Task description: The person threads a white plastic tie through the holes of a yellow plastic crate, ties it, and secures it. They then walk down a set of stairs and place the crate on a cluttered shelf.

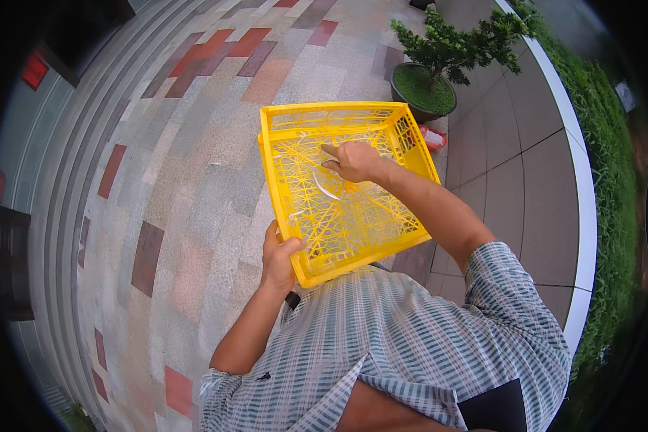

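A yellow plastic crate [351,268] with openwork walls and a lattice base is held tilted in front of my body. My left hand [277,261] grips its lower left side, the thumb over the rim. My right hand [356,161] is inside the crate above the lattice, fingers bent together with the index finger pointing left. A thin white curved strip [325,189] loops down from these fingers over the lattice; their exact hold on it is partly hidden. Small white pieces [296,214] show on the lattice near the crate's left side.
Beyond the crate stands a potted bonsai-like tree [432,79], with a red and white object [433,138] beside it. A tiled wall with a pale edge [573,216] runs along the right, grass behind it. Grey steps [56,180] curve along the left of the paved floor [194,216].
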`<state>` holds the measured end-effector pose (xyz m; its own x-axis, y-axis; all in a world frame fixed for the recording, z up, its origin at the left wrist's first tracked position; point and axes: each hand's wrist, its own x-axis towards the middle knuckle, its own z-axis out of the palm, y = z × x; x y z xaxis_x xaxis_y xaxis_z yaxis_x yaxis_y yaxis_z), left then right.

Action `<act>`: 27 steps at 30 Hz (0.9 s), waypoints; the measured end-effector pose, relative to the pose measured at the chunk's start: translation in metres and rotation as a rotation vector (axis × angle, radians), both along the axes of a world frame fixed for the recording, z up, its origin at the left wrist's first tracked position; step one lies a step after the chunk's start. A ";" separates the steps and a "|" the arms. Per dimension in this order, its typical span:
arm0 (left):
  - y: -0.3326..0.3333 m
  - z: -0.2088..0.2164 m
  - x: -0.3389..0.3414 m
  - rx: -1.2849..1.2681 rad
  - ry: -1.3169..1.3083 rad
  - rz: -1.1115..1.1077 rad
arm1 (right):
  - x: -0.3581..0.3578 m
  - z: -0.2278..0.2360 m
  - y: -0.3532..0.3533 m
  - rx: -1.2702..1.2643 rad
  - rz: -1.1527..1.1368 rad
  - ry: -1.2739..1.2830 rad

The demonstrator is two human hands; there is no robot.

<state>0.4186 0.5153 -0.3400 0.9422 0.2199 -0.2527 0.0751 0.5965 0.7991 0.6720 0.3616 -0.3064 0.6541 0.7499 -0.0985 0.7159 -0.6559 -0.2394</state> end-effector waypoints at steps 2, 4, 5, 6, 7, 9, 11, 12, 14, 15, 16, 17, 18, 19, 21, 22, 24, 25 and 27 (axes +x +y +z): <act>0.033 -0.003 0.048 -0.057 0.067 -0.021 | 0.043 0.009 0.006 0.270 -0.078 -0.016; 0.066 -0.012 0.088 -0.096 0.093 0.010 | 0.075 0.031 0.006 0.506 -0.188 0.012; 0.077 -0.009 0.107 -0.106 0.071 0.046 | 0.089 0.042 -0.003 0.557 -0.223 -0.008; 0.090 -0.013 0.129 -0.116 0.084 0.066 | 0.105 0.050 -0.020 0.601 -0.253 -0.025; 0.104 -0.022 0.150 -0.127 0.100 0.094 | 0.123 0.053 -0.043 0.686 -0.306 0.014; 0.129 -0.027 0.199 -0.173 0.109 0.180 | 0.158 0.070 -0.079 0.870 -0.460 0.144; 0.153 -0.022 0.242 -0.230 0.104 0.273 | 0.200 0.061 -0.115 0.837 -0.622 0.194; 0.163 -0.015 0.261 -0.252 0.083 0.298 | 0.215 0.058 -0.126 0.801 -0.714 0.235; 0.173 0.002 0.298 -0.315 0.042 0.322 | 0.250 0.023 -0.144 0.800 -0.756 0.361; 0.176 0.007 0.319 -0.305 0.026 0.385 | 0.269 0.009 -0.138 0.839 -0.778 0.464; 0.174 0.010 0.336 -0.293 0.024 0.445 | 0.279 -0.009 -0.132 0.867 -0.810 0.577; 0.175 0.015 0.362 -0.280 0.006 0.492 | 0.291 -0.023 -0.123 0.848 -0.843 0.687; 0.179 0.021 0.380 -0.225 -0.034 0.572 | 0.303 -0.029 -0.103 0.852 -0.846 0.795; 0.180 0.008 0.395 -0.173 -0.047 0.644 | 0.312 -0.037 -0.082 0.827 -0.806 0.842; 0.170 0.006 0.434 -0.146 -0.045 0.678 | 0.325 -0.051 -0.042 0.767 -0.776 0.855; 0.160 0.018 0.451 -0.163 -0.039 0.669 | 0.338 -0.054 -0.020 0.728 -0.755 0.835; 0.149 0.027 0.479 -0.198 -0.040 0.658 | 0.352 -0.030 0.026 0.751 -0.655 1.013; 0.148 0.028 0.500 -0.214 -0.047 0.637 | 0.364 -0.015 0.045 0.763 -0.641 1.091; 0.145 0.034 0.538 -0.163 -0.003 0.645 | 0.392 0.009 0.077 0.807 -0.588 1.238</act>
